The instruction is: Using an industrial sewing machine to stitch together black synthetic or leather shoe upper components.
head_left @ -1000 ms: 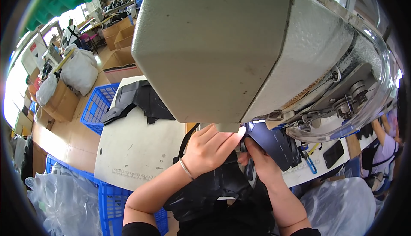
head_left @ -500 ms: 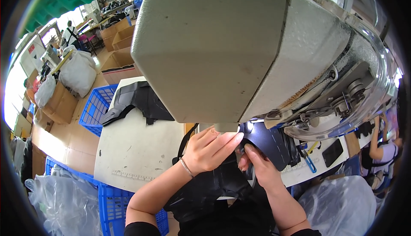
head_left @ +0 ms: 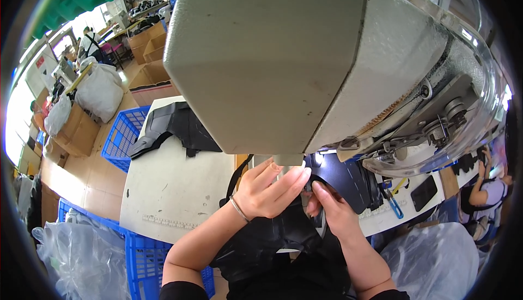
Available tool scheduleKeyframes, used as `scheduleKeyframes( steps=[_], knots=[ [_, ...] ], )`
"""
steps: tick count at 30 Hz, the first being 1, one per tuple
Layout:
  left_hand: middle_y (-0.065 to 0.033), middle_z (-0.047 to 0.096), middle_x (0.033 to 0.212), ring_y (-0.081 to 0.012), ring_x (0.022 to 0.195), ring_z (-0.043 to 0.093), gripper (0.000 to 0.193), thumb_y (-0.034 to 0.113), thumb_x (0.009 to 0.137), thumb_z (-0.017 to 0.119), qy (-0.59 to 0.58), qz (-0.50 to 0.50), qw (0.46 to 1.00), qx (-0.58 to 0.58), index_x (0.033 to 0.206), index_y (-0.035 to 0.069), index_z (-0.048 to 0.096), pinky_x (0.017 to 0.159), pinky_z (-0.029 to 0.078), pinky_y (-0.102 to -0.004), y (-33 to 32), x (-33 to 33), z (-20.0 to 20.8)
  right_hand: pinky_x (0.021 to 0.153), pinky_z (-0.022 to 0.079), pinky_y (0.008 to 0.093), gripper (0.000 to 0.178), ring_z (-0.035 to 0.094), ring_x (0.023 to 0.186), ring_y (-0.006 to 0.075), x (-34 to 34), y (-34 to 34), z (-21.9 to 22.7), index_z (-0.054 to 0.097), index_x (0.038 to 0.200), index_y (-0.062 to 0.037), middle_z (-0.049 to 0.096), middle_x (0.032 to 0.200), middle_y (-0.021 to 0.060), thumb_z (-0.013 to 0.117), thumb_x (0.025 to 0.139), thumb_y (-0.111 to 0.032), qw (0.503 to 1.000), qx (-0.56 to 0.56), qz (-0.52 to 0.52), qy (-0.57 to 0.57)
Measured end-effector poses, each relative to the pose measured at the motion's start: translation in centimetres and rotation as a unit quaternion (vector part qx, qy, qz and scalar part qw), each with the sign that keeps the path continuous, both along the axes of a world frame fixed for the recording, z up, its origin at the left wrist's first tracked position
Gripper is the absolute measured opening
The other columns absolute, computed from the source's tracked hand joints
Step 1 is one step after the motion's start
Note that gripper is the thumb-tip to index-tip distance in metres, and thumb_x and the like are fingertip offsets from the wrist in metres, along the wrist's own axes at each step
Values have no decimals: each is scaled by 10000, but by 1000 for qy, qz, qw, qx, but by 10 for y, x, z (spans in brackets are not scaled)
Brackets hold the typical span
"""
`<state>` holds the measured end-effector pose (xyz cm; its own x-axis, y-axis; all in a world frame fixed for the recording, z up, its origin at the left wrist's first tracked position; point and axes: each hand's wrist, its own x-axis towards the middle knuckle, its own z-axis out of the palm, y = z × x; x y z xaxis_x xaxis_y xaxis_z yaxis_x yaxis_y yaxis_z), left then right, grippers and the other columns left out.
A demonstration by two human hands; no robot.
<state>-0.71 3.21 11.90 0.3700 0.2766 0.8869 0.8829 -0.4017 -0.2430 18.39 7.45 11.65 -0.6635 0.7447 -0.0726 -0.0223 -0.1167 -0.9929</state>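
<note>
A large sewing machine head (head_left: pixel 256 82) hangs over the work and hides its needle area. My left hand (head_left: pixel 269 191) has its fingers stretched out under the machine's lower end, fingertips beside the lit sewing spot. My right hand (head_left: pixel 336 210) is closed, thumb and fingers pinching the edge of a black sheet-like piece (head_left: pixel 344 183). That piece is smooth, curved and marked with short light lines along its right side. More black material (head_left: pixel 267 240) hangs below my hands over my lap. What lies beneath the left fingertips is hidden.
Other black pieces (head_left: pixel 177 128) lie on the white table (head_left: pixel 163 191) at left. Blue-handled snips (head_left: pixel 393 204) and a dark phone (head_left: pixel 424 193) lie at right. Blue crates (head_left: pixel 144 264) and plastic bags (head_left: pixel 436 262) flank me. A person (head_left: pixel 487 194) sits at far right.
My left hand and forearm have shifted very slightly right. My right hand keeps its pinch on the black piece, nearly in place. The view has moved slightly.
</note>
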Motion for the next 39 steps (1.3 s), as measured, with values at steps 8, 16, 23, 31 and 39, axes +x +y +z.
scheduleKeyframes(
  steps=[8, 16, 23, 31, 39],
  knots=[
    [-44, 644, 910, -187, 747, 648, 342, 94, 600, 676, -15, 7, 1000, 3, 930, 13, 715, 692, 578, -306, 1, 2, 0, 581, 462, 255, 274, 570, 599, 117, -4, -1, -2, 671, 939, 9, 627, 676, 43, 531, 1024, -211, 999, -9, -25, 32],
    [-26, 609, 839, -170, 716, 617, 286, 70, 646, 698, -17, 12, 1000, -3, 928, 23, 708, 623, 532, -284, 4, 0, 3, 610, 531, 218, 211, 670, 654, 94, 38, -36, 55, 701, 1087, 3, 717, 782, 59, 580, 981, -135, 971, 103, 184, -110],
    [-25, 622, 848, -162, 768, 637, 259, 41, 673, 705, -22, 14, 999, -41, 932, 38, 701, 617, 539, -288, 6, -9, 1, 525, 405, 220, 255, 547, 563, 72, 38, 26, 61, 624, 713, 31, 622, 646, 57, 570, 937, -79, 947, 266, -135, -122],
    [-32, 631, 858, -154, 745, 636, 225, 30, 686, 730, -23, -6, 1000, -2, 910, 42, 708, 610, 535, -282, 15, -8, 3, 723, 455, 299, 84, 545, 768, 137, 26, 77, -13, 595, 856, -8, 607, 834, 27, 576, 934, -29, 947, 261, -188, -2],
    [-36, 658, 853, -153, 701, 621, 220, 40, 700, 752, -28, -25, 999, -5, 918, 66, 728, 582, 519, -279, 16, -13, 3, 831, 524, 342, 128, 621, 890, 195, 44, 78, -33, 581, 1060, 4, 622, 990, 97, 551, 942, 44, 958, 115, -189, 181]
  ],
)
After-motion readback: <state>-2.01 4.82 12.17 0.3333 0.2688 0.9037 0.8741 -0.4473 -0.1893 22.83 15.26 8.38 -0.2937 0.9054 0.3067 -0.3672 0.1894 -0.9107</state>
